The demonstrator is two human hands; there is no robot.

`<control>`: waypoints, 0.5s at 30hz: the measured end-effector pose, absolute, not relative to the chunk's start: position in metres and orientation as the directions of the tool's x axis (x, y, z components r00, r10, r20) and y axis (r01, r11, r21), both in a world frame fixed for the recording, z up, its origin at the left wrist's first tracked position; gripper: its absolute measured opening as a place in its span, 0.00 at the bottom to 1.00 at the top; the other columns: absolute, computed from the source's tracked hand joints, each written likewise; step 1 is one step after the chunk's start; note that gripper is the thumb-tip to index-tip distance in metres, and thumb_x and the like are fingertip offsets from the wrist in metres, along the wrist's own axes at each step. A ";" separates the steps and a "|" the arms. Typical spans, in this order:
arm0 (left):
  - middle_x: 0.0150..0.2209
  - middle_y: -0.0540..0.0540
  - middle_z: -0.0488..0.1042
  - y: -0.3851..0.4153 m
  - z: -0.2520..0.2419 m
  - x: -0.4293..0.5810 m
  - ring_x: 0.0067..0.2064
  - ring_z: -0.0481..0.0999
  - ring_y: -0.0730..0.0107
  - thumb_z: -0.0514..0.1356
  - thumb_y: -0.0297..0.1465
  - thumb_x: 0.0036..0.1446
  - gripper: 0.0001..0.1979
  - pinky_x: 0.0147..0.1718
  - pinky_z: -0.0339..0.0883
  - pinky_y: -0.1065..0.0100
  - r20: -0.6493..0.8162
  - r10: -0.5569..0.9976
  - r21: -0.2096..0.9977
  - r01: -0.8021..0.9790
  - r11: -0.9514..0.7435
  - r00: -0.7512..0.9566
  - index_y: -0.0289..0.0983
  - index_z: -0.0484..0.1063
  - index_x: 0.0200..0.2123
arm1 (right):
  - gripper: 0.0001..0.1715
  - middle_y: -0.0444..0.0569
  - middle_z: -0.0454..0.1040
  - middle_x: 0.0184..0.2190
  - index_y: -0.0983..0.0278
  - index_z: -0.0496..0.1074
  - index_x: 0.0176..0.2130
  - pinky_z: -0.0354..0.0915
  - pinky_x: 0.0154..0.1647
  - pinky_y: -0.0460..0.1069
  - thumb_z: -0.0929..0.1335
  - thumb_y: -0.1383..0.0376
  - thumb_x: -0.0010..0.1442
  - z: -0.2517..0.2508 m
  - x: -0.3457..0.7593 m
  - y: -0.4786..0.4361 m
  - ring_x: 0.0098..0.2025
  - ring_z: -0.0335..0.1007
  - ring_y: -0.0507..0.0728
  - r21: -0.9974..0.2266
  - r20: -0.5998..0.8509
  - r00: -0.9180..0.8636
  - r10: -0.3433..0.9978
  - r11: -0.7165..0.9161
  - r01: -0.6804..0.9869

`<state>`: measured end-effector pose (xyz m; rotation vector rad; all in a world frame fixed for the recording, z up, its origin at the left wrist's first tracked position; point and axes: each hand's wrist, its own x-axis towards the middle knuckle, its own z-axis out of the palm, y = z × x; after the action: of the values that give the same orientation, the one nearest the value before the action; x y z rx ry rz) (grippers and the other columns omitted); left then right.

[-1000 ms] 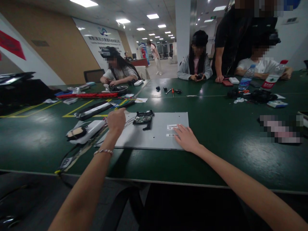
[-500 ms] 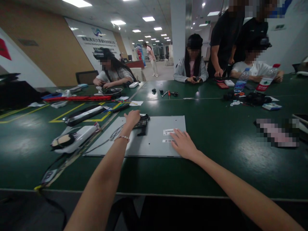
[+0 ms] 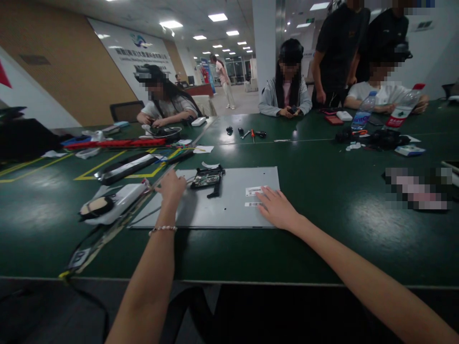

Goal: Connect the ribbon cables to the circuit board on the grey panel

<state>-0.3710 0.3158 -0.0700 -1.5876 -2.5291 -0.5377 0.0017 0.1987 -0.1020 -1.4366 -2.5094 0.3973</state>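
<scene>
A grey metal panel [image 3: 229,210] lies flat on the green table [image 3: 322,229] in front of me. A small circuit board [image 3: 205,178] with a black bracket sits on its far left part, and thin wires [image 3: 187,181] run from it to the left. My left hand [image 3: 172,187], a bead bracelet on its wrist, has its fingers curled at these wires just left of the board. My right hand [image 3: 277,208] lies flat on the panel with fingers spread, beside two white labels [image 3: 254,191].
A white device with a round black part [image 3: 107,203] and cables lie to my left, with a long black-and-white bar [image 3: 125,167] behind. Screwdrivers [image 3: 251,134] and water bottles [image 3: 363,114] stand farther off. Several other people sit or stand at the far side.
My left hand reached up to the circuit board, then drew back left to the wires. My right hand stayed flat on the panel.
</scene>
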 end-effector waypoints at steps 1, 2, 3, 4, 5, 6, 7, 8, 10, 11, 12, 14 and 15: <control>0.56 0.24 0.67 0.315 -0.071 -0.375 0.57 0.66 0.37 0.51 0.32 0.58 0.24 0.51 0.57 0.35 0.256 0.833 0.258 0.865 0.430 -0.490 0.28 0.64 0.56 | 0.33 0.55 0.46 0.70 0.65 0.53 0.67 0.39 0.68 0.60 0.52 0.54 0.70 -0.102 0.002 0.199 0.71 0.38 0.61 -0.342 0.053 -0.497 0.866 0.483 0.806; 0.56 0.24 0.67 0.315 -0.073 -0.378 0.56 0.66 0.37 0.51 0.33 0.58 0.23 0.51 0.58 0.36 0.235 0.818 0.275 0.843 0.463 -0.525 0.29 0.64 0.55 | 0.33 0.55 0.46 0.70 0.64 0.53 0.67 0.39 0.68 0.60 0.52 0.54 0.70 -0.101 0.003 0.198 0.71 0.38 0.61 -0.346 0.048 -0.497 0.867 0.481 0.806; 0.56 0.24 0.67 0.315 -0.075 -0.381 0.56 0.67 0.37 0.51 0.33 0.58 0.23 0.50 0.58 0.36 0.208 0.816 0.282 0.832 0.478 -0.539 0.29 0.65 0.55 | 0.33 0.54 0.46 0.70 0.64 0.53 0.68 0.39 0.68 0.60 0.52 0.54 0.70 -0.101 0.004 0.198 0.71 0.38 0.61 -0.351 0.043 -0.498 0.866 0.479 0.804; 0.56 0.24 0.67 0.316 -0.076 -0.384 0.56 0.67 0.37 0.50 0.33 0.59 0.23 0.51 0.58 0.36 0.189 0.813 0.287 0.823 0.491 -0.551 0.29 0.64 0.55 | 0.33 0.54 0.46 0.70 0.64 0.52 0.68 0.39 0.68 0.61 0.52 0.53 0.70 -0.101 0.005 0.198 0.71 0.38 0.61 -0.356 0.038 -0.501 0.864 0.481 0.802; 0.56 0.24 0.67 0.316 -0.078 -0.387 0.56 0.67 0.37 0.50 0.33 0.59 0.23 0.51 0.57 0.36 0.175 0.808 0.291 0.813 0.504 -0.563 0.29 0.64 0.55 | 0.33 0.55 0.45 0.70 0.65 0.52 0.68 0.39 0.68 0.61 0.52 0.53 0.70 -0.100 0.006 0.198 0.71 0.37 0.61 -0.359 0.035 -0.505 0.862 0.483 0.799; 0.56 0.24 0.67 0.316 -0.079 -0.389 0.56 0.67 0.37 0.50 0.33 0.59 0.23 0.51 0.57 0.36 0.163 0.804 0.292 0.806 0.515 -0.572 0.28 0.64 0.55 | 0.34 0.55 0.45 0.70 0.65 0.52 0.68 0.39 0.68 0.61 0.52 0.53 0.70 -0.100 0.006 0.197 0.71 0.37 0.62 -0.362 0.032 -0.509 0.860 0.485 0.796; 0.55 0.23 0.67 0.316 -0.080 -0.391 0.56 0.67 0.38 0.50 0.33 0.60 0.22 0.52 0.56 0.36 0.151 0.802 0.291 0.801 0.523 -0.578 0.28 0.64 0.55 | 0.34 0.55 0.45 0.70 0.65 0.52 0.68 0.39 0.68 0.61 0.52 0.53 0.69 -0.099 0.007 0.197 0.71 0.37 0.62 -0.363 0.031 -0.511 0.859 0.486 0.795; 0.55 0.23 0.68 0.316 -0.081 -0.392 0.56 0.67 0.38 0.50 0.32 0.60 0.22 0.52 0.56 0.36 0.141 0.802 0.290 0.799 0.527 -0.580 0.27 0.64 0.54 | 0.34 0.56 0.45 0.70 0.65 0.53 0.67 0.39 0.68 0.61 0.52 0.53 0.69 -0.099 0.008 0.197 0.71 0.37 0.62 -0.365 0.033 -0.511 0.859 0.486 0.794; 0.54 0.23 0.68 0.316 -0.081 -0.395 0.56 0.67 0.39 0.50 0.32 0.60 0.21 0.52 0.56 0.38 0.124 0.806 0.289 0.798 0.528 -0.578 0.26 0.65 0.53 | 0.34 0.56 0.46 0.70 0.66 0.53 0.67 0.39 0.68 0.61 0.53 0.53 0.69 -0.100 0.010 0.196 0.71 0.37 0.62 -0.373 0.036 -0.512 0.858 0.487 0.790; 0.54 0.23 0.68 0.316 -0.080 -0.396 0.56 0.67 0.39 0.50 0.32 0.60 0.21 0.52 0.57 0.39 0.118 0.809 0.291 0.799 0.526 -0.575 0.25 0.64 0.53 | 0.34 0.56 0.45 0.70 0.66 0.53 0.67 0.39 0.68 0.61 0.53 0.53 0.69 -0.100 0.011 0.196 0.71 0.37 0.62 -0.381 0.038 -0.515 0.856 0.489 0.785; 0.54 0.23 0.68 0.316 -0.079 -0.397 0.56 0.67 0.40 0.51 0.32 0.60 0.21 0.51 0.58 0.40 0.116 0.812 0.295 0.800 0.522 -0.573 0.24 0.64 0.53 | 0.34 0.56 0.45 0.70 0.66 0.53 0.67 0.38 0.68 0.61 0.54 0.53 0.69 -0.101 0.012 0.197 0.71 0.37 0.62 -0.391 0.040 -0.520 0.853 0.493 0.778; 0.55 0.23 0.67 0.315 -0.077 -0.398 0.55 0.68 0.41 0.52 0.33 0.60 0.22 0.50 0.59 0.41 0.111 0.814 0.304 0.799 0.518 -0.570 0.23 0.63 0.53 | 0.33 0.54 0.46 0.70 0.64 0.54 0.67 0.38 0.68 0.61 0.55 0.53 0.69 -0.102 0.015 0.198 0.71 0.37 0.62 -0.428 0.046 -0.529 0.847 0.495 0.756; 0.55 0.23 0.67 0.314 -0.076 -0.399 0.55 0.68 0.42 0.52 0.33 0.60 0.22 0.50 0.59 0.42 0.112 0.813 0.308 0.798 0.518 -0.571 0.22 0.63 0.53 | 0.33 0.53 0.46 0.70 0.63 0.55 0.67 0.39 0.68 0.61 0.55 0.53 0.68 -0.102 0.017 0.200 0.71 0.38 0.61 -0.460 0.049 -0.526 0.849 0.487 0.743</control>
<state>-0.3990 0.3144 -0.0762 -1.4749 -2.7772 -0.5242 0.0169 0.1999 -0.1015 -1.3531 -2.4656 0.5655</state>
